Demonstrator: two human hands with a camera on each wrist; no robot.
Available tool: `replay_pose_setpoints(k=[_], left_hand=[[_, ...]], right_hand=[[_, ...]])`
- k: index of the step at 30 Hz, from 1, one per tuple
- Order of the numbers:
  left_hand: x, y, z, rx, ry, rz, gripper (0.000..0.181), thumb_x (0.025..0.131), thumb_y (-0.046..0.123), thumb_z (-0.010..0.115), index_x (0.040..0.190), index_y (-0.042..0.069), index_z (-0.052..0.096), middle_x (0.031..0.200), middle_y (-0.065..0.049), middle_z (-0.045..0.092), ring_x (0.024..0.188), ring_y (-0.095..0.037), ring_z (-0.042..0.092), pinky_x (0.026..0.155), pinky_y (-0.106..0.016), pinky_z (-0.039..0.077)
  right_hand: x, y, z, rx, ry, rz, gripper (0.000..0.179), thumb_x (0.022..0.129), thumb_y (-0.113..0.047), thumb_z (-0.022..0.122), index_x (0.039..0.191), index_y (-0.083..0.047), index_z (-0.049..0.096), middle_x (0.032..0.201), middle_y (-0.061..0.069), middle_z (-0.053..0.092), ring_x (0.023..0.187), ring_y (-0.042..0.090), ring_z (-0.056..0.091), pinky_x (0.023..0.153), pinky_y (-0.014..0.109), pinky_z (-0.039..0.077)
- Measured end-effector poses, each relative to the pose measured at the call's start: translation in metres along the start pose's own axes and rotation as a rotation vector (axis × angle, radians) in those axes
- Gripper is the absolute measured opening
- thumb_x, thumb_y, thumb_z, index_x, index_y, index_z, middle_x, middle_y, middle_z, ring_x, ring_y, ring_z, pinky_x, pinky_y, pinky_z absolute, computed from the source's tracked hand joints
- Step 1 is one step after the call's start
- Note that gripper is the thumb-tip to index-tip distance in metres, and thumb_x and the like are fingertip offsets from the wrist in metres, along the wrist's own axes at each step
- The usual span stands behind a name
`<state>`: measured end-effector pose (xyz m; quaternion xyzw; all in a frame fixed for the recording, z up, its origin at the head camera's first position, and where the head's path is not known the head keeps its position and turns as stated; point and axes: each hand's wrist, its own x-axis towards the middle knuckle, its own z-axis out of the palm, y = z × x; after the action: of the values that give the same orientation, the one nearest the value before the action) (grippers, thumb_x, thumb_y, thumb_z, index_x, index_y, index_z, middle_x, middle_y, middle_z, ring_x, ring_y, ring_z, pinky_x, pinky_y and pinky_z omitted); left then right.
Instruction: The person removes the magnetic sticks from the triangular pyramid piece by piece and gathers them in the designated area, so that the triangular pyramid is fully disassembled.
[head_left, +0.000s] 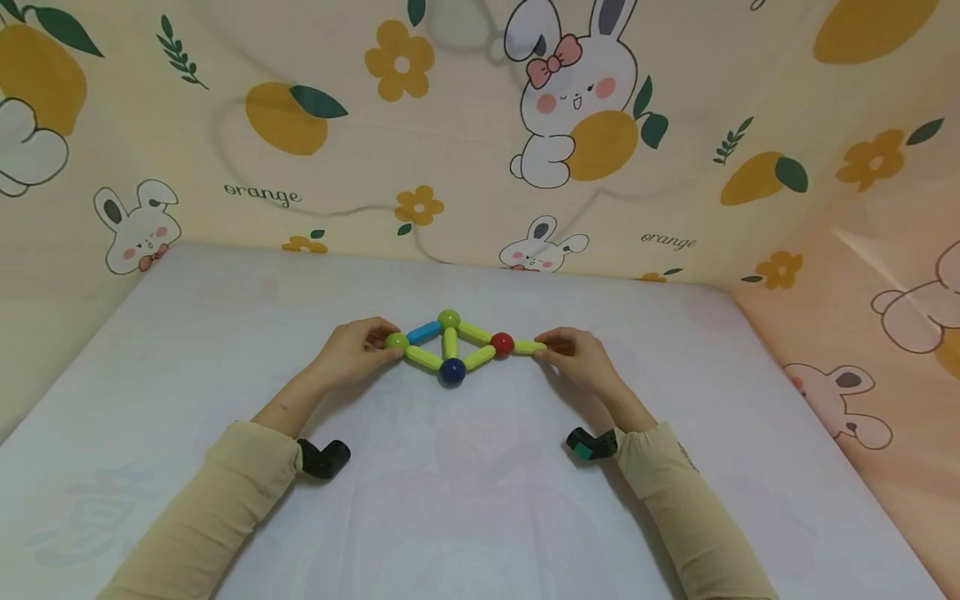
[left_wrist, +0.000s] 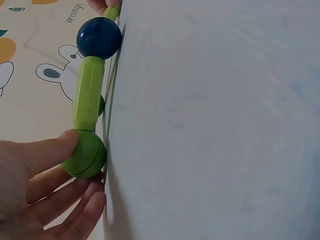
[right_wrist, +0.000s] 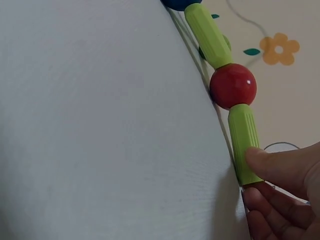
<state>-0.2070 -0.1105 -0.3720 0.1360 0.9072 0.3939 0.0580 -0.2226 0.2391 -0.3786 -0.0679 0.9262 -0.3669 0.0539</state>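
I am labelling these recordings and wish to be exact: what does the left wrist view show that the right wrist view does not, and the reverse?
Only left wrist: the left hand, holding a glossy green plastic-looking ball.

Only right wrist: a glossy red plastic-looking ball.

Both: a glossy dark blue ball, ribbed light-green plastic-looking rods, the right hand (just fingertips in left wrist), the whitish tabletop and cream printed fabric.

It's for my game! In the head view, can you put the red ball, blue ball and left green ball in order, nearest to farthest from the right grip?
1. Red ball: one stick left of the right grip.
2. Blue ball: middle, front.
3. Left green ball: far end, in the left grip.
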Motion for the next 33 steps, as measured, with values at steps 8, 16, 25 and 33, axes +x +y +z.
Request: replay_pose_setpoints(k=[8, 16, 25, 33], left_hand=[[0.0, -0.003, -0.001, 0.009, 0.006, 0.006, 0.033, 0.092, 0.018, 0.065, 0.12, 0.0, 0.06, 0.112, -0.02, 0.065, 0.106, -0.036, 0.06, 0.091, -0.045, 0.049], [0.0, -0.004, 0.0, 0.014, 0.012, -0.018, 0.034, 0.092, 0.021, 0.065, 0.12, 0.003, 0.061, 0.111, -0.018, 0.065, 0.105, -0.034, 0.061, 0.091, -0.047, 0.048], [0.0, -0.003, 0.002, 0.013, 0.021, -0.014, 0.034, 0.091, 0.02, 0.066, 0.12, 0.003, 0.061, 0.107, -0.017, 0.066, 0.102, -0.032, 0.062, 0.09, -0.045, 0.048], [0.0, -0.004, 0.002, 0.01, 0.019, -0.026, 0.035, 0.092, 0.022, 0.065, 0.121, 0.003, 0.061, 0.109, -0.016, 0.066, 0.103, -0.032, 0.061, 0.09, -0.045, 0.048]], right_hand=[[-0.002, -0.015, 0.006, -0.036, 0.047, -0.051, 0.031, 0.09, -0.017, 0.067, 0.117, -0.003, 0.064, 0.115, 0.017, 0.063, 0.106, 0.032, 0.059, 0.093, 0.045, 0.048], [-0.004, -0.036, 0.017, -0.022, 0.146, -0.183, 0.032, 0.089, -0.019, 0.068, 0.117, -0.003, 0.065, 0.12, 0.017, 0.061, 0.114, 0.033, 0.055, 0.099, 0.048, 0.043], [0.001, -0.05, 0.029, 0.098, 0.136, -0.219, 0.031, 0.089, -0.021, 0.069, 0.116, -0.005, 0.065, 0.117, 0.013, 0.066, 0.11, 0.027, 0.06, 0.097, 0.042, 0.047], [0.003, -0.062, 0.042, 0.186, 0.102, -0.266, 0.029, 0.089, -0.018, 0.069, 0.115, -0.005, 0.065, 0.113, 0.013, 0.068, 0.105, 0.027, 0.062, 0.092, 0.042, 0.05]])
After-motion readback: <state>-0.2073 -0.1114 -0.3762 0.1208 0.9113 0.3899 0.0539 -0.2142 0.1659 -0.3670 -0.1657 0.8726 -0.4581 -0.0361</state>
